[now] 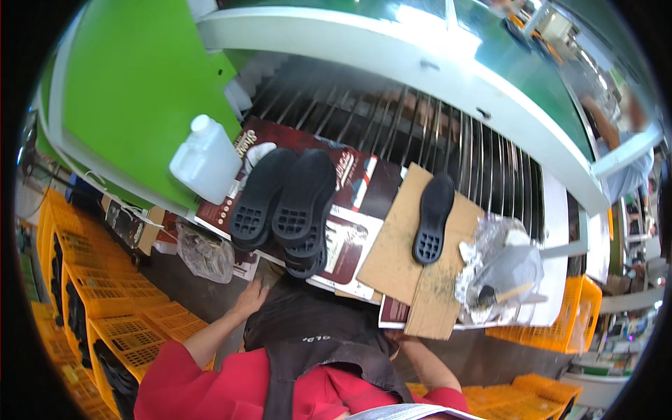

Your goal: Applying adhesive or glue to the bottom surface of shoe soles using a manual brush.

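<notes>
My left hand is low beside the dark apron, near the table's front edge. Its visible fingers look stretched out, with nothing seen in them. My right hand is at the table's front edge, mostly hidden by the apron and the board above it, so its fingers do not show. Nearest the left hand, several black shoe soles lie stacked and overlapping on printed cardboard, their gridded heels toward me. A single black sole rests apart on a brown cardboard sheet, to the right of the stack.
A white plastic jug stands at the table's left. Crumpled plastic and foil around a pale container lie on the right. Behind are metal rollers under a white machine frame. Orange crates stand at the left.
</notes>
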